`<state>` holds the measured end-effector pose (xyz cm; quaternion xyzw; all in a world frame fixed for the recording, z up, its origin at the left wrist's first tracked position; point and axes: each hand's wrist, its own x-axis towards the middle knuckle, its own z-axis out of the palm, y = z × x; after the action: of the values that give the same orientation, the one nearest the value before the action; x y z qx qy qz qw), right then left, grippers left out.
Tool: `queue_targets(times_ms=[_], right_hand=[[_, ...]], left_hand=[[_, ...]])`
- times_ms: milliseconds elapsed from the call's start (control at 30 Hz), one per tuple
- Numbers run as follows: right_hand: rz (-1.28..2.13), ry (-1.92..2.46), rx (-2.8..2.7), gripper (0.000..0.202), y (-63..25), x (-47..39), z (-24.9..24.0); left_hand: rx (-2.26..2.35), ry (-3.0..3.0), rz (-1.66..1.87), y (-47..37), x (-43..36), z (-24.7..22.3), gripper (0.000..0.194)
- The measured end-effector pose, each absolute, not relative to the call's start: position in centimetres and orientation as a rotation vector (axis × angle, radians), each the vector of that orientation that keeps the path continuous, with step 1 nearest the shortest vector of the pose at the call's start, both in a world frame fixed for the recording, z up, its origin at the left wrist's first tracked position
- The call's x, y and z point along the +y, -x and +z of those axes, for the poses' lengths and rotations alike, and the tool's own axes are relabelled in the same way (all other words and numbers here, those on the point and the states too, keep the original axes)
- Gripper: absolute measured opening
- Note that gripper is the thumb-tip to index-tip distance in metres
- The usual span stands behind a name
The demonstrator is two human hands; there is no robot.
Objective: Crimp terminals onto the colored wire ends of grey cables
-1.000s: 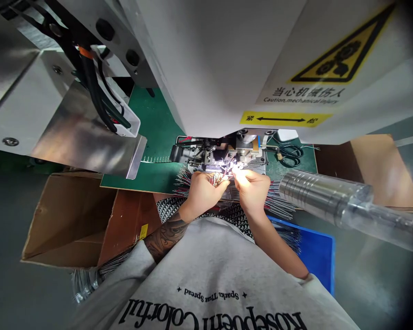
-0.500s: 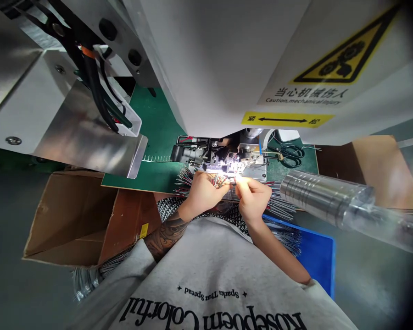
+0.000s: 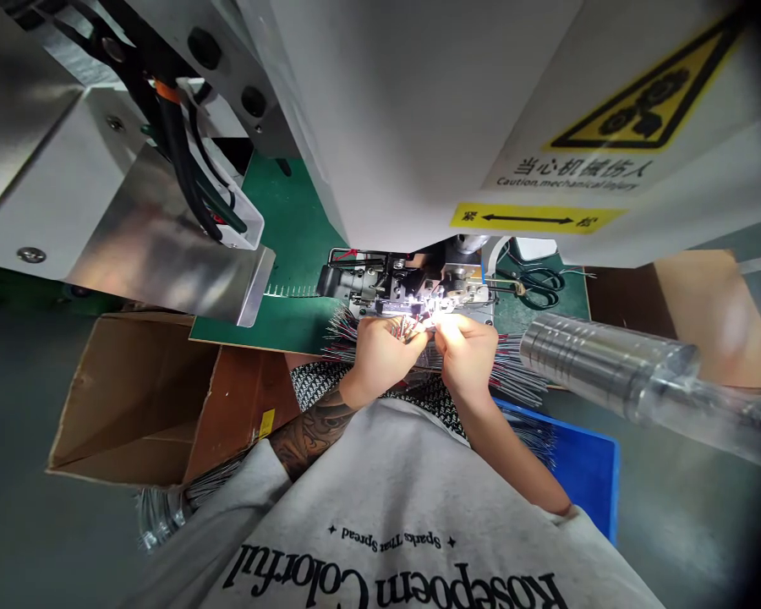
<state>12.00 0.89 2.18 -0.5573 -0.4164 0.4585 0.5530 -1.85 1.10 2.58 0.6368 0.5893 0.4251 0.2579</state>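
Note:
My left hand (image 3: 384,359) is closed around several thin wires (image 3: 406,326) whose red and white ends poke out above the fingers. Close beside it, my right hand (image 3: 468,355) pinches at a wire end, with fingertips almost touching those of the left. Both hands are at the front of a small crimping machine (image 3: 412,283), under its bright lamp light. The glare hides the exact wire end between the right fingertips. More grey wires with red tips (image 3: 518,368) lie beneath and beside the hands.
The white machine housing (image 3: 431,127) hangs over the work spot. Pliers (image 3: 181,161) hang at left, and scissors (image 3: 539,288) lie at right on the green table (image 3: 285,203). A cardboard box (image 3: 133,397), a blue bin (image 3: 587,474) and a clear plastic-wrapped roll (image 3: 609,359) stand around.
My hands have drawn slightly closer together at the machine, the right fingers now tucked nearer the left fingertips. The whole view has shifted a little.

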Motion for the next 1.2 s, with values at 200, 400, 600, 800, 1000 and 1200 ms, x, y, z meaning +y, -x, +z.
queue_targets(times_ms=[200, 400, 600, 800, 1000, 1200], right_hand=[[1.106, 1.286, -1.026, 0.050, -12.9, 1.0, 2.9], [1.153, 1.310, -1.122, 0.038, -13.3, 1.0, 3.8], [1.185, 1.287, -1.172, 0.039, -13.6, 1.0, 3.9], [1.150, 1.317, -1.103, 0.053, -13.2, 1.1, 3.6], [1.111, 1.300, -1.043, 0.063, -12.5, 1.2, 2.9], [1.145, 1.291, -0.981, 0.061, -12.4, 1.2, 2.7]], left_hand=[[1.305, -1.622, 1.128, 3.9, 0.9, 2.9, 0.026], [1.163, -1.495, 1.082, 4.3, 1.2, 3.1, 0.027], [1.147, -1.502, 1.138, 3.7, 1.5, 3.2, 0.022], [1.279, -1.563, 1.237, 3.3, 1.3, 3.0, 0.021], [1.377, -1.619, 1.268, 2.9, 0.9, 3.1, 0.021], [1.413, -1.621, 1.297, 2.6, 1.0, 2.9, 0.020]])
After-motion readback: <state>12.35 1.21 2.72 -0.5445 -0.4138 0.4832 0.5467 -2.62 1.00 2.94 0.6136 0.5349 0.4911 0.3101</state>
